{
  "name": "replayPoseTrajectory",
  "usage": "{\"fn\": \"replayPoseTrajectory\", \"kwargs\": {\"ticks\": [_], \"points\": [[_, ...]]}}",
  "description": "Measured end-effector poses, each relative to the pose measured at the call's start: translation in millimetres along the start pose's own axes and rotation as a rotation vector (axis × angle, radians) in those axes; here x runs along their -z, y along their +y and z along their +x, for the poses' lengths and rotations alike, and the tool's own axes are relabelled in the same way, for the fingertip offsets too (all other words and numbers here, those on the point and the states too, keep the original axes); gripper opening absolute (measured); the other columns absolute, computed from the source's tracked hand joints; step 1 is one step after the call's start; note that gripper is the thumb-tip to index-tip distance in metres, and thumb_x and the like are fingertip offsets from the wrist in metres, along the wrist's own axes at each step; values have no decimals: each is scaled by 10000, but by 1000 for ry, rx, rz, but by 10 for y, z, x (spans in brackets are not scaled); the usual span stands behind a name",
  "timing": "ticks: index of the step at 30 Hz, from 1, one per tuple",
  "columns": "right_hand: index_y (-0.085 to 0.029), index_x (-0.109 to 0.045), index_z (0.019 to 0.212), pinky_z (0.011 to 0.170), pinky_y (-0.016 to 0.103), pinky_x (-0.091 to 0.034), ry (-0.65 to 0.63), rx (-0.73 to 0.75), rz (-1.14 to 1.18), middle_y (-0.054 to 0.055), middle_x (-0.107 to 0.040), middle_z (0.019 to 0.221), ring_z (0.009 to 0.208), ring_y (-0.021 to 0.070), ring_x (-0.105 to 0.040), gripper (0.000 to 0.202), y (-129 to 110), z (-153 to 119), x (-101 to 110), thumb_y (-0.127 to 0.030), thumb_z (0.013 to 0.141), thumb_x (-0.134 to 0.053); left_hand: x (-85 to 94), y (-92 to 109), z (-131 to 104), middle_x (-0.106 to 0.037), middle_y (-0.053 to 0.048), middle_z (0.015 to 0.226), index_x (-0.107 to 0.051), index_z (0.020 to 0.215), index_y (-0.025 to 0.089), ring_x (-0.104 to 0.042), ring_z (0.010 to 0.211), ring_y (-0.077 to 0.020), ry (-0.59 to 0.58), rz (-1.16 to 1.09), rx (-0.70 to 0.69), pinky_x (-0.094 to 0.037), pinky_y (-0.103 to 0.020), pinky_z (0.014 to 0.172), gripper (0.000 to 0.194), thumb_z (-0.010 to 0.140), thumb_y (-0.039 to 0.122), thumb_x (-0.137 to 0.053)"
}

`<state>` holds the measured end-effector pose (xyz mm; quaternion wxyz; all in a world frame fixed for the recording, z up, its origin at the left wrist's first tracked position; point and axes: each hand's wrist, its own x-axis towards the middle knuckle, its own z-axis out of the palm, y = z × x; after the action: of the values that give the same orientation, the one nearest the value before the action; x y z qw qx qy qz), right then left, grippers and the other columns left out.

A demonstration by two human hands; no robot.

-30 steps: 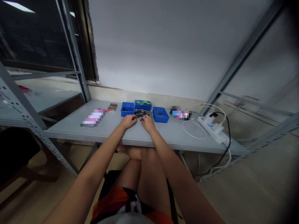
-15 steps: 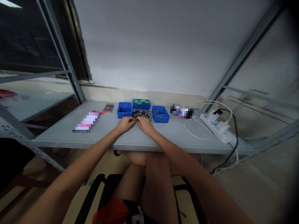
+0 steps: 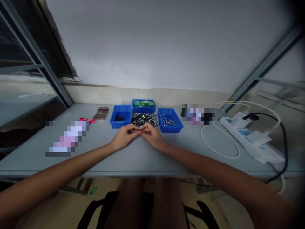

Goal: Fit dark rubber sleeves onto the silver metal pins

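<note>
My left hand (image 3: pixel 125 136) and my right hand (image 3: pixel 152 135) meet fingertip to fingertip over the grey table, just in front of a pile of metal pieces (image 3: pixel 143 118). Both are pinched closed; whatever lies between the fingertips is too small to make out. Left of the pile stands a blue bin (image 3: pixel 120 124) with dark small parts in it. To its right is a blue bin (image 3: pixel 170 128) holding shiny metal pieces. Behind the pile, a third blue bin (image 3: pixel 143 109) contains green material.
A blurred-out phone-like object (image 3: pixel 69 136) and a brown item (image 3: pixel 102 113) lie at the left. At the right are another blurred object (image 3: pixel 195 114), a white looped cable (image 3: pixel 207 149) and a power strip (image 3: pixel 250 140) with plugs. Metal posts flank the table (image 3: pixel 95 162).
The view has moved closer to the table and tilted up, so the bins and hands look larger. My hands remain together in front of the pile, with the fingers still pinched.
</note>
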<state>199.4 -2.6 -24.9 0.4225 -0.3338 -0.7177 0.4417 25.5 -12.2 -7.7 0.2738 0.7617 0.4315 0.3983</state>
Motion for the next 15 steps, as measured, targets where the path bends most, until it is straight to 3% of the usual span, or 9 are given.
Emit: {"fn": "replayPoseTrajectory", "kwargs": {"ticks": [4, 7, 15], "points": [[-211, -527, 817, 672, 257, -421, -88, -81, 67, -19, -567, 779, 738, 121, -548, 99, -96, 22, 93, -288, 770, -568, -22, 30, 8, -651, -31, 831, -642, 799, 232, -580, 790, -179, 66, -106, 35, -475, -290, 693, 170, 768, 374, -553], [-222, -552, 805, 647, 252, -407, -107, -131, 64, -21, -542, 756, 694, 113, -515, 67, -146, 37, 150, -286, 786, -548, -32, 29, -4, -648, -17, 837, -627, 822, 246, -589, 781, -166, 10, -144, 48, -484, -284, 702, 130, 772, 343, -556], [-226, -559, 713, 519, 234, -323, -212, -144, -64, -33, -502, 639, 581, 108, -449, 150, -169, -20, 183, -343, 805, -536, 31, 26, -19, -598, -9, 690, -636, 781, 281, -545, 693, -168, -109, 148, -91, -440, -295, 641, 100, 777, 337, -553]]}}
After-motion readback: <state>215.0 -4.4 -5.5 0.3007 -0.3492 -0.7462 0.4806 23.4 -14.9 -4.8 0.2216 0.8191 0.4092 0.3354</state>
